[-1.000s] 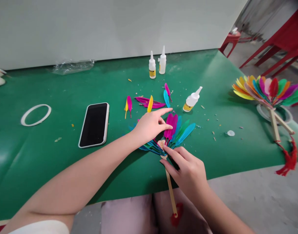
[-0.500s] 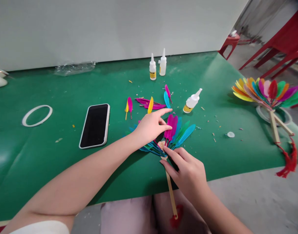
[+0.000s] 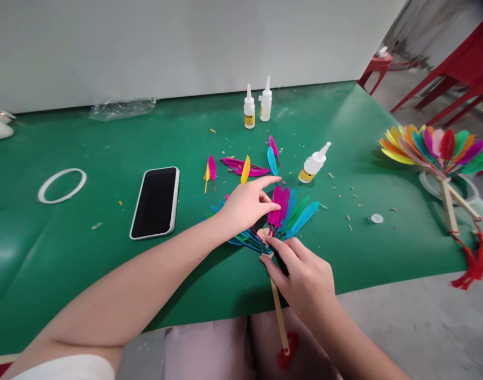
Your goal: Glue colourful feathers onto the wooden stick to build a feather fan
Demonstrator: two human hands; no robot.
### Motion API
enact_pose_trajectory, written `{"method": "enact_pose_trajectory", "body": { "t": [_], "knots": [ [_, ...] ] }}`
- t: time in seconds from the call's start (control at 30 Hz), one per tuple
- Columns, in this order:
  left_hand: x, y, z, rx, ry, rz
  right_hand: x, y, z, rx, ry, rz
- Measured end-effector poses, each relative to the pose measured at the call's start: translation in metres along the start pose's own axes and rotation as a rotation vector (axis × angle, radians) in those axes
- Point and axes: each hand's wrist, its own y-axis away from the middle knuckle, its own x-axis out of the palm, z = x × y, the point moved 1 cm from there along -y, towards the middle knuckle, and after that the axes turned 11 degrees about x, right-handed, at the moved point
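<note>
Right hand (image 3: 300,266) pinches the base of a feather fan (image 3: 262,234) at the table's (image 3: 210,295) near edge, handle (image 3: 279,311) toward six o'clock; left hand (image 3: 247,203), thumb and forefinger spread, has its thumb over the magenta feathers (image 3: 283,199). From the fan, loose feathers (image 3: 245,169) lie between eleven and twelve, a white bottle (image 3: 313,164) at one, a second fan (image 3: 447,145) at two.

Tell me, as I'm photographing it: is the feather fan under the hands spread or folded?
Spread: the feather fan has feathers splaying left and right above its wooden handle.
</note>
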Motion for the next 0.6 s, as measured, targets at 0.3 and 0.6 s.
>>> {"method": "enact_pose_trajectory", "body": {
  "t": [0.3, 0.6],
  "knots": [
    [0.000, 0.001, -0.002, 0.007, -0.008, -0.007, -0.018, 0.003, -0.003, -0.133, -0.202, -0.036],
    [0.000, 0.001, -0.001, 0.029, -0.026, -0.032, -0.010, 0.001, -0.001, -0.158, -0.043, 0.099]
  ]
}}
